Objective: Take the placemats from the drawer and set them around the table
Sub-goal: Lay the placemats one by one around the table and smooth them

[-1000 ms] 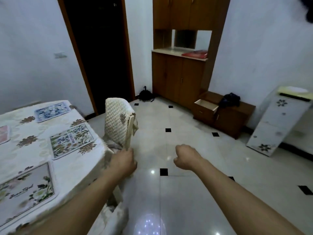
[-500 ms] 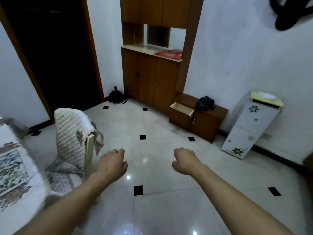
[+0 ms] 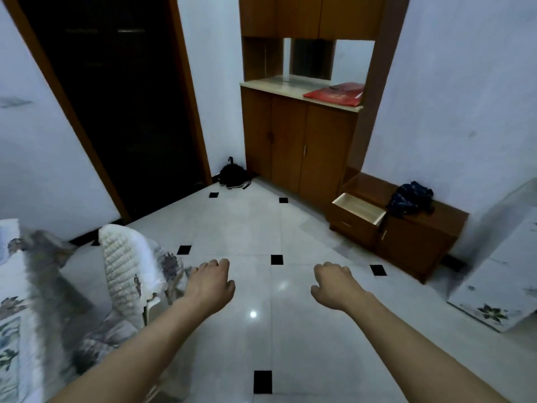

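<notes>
Both hands out front, empty, drawer open across the room.

My left hand [image 3: 210, 283] and right hand [image 3: 334, 285] hang over the glossy floor [image 3: 261, 338], fingers loosely curled, gripping nothing. Near left, the table [image 3: 14, 330] edge shows a blurred floral placemat [image 3: 7, 341], with a quilt-covered chair [image 3: 128, 266] just beside my left hand. Far right, the drawer [image 3: 359, 209] stands pulled out of the low cabinet [image 3: 415, 242], its inside looking bare.

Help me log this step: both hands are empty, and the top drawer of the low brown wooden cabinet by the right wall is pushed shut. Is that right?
Not quite. The head view shows the top drawer of the low brown wooden cabinet pulled open, its pale inside showing. The rest holds: left hand and right hand are both empty.
</notes>
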Motion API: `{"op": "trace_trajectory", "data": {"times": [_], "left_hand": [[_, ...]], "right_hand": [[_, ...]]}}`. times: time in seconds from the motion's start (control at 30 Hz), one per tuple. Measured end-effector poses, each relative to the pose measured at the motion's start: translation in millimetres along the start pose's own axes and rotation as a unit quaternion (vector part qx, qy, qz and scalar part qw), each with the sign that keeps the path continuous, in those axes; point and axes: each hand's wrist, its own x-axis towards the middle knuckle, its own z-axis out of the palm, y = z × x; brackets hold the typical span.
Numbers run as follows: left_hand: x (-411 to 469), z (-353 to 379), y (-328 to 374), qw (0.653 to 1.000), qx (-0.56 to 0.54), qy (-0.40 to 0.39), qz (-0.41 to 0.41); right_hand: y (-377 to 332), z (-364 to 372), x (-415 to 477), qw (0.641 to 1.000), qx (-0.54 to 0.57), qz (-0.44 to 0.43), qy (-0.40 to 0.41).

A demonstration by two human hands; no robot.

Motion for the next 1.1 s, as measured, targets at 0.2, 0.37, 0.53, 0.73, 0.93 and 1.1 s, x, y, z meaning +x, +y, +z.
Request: {"op": "trace_trajectory", "data": {"times": [0.2, 0.37, 0.53, 0.73, 0.93, 1.1], "left_hand": [[111, 1, -28, 0.996, -0.009, -0.008, -0.089], [179, -2, -70, 0.986, -0.017, 0.0, -0.163], [264, 9, -142, 0.976, -0.015, -0.007, -0.219], [395, 17, -236, 0.973, -0.034, 0.001, -0.228], [511, 11, -313, 0.973, -0.038, -0.002, -0.229], [584, 22, -397, 0.955, -0.021, -0.01, -0.297]], "right_hand": [[-6, -32, 176, 0.992, -0.001, -0.123, -0.016], [-49, -55, 303, 0.977, -0.022, -0.208, -0.036], [-103, -58, 426, 0.965, -0.032, -0.256, -0.041], [-156, -77, 567, 0.965, -0.028, -0.254, -0.057], [-199, -100, 705, 0.963, -0.033, -0.263, -0.05], [-271, -96, 842, 0.943, -0.042, -0.324, -0.064]]}}
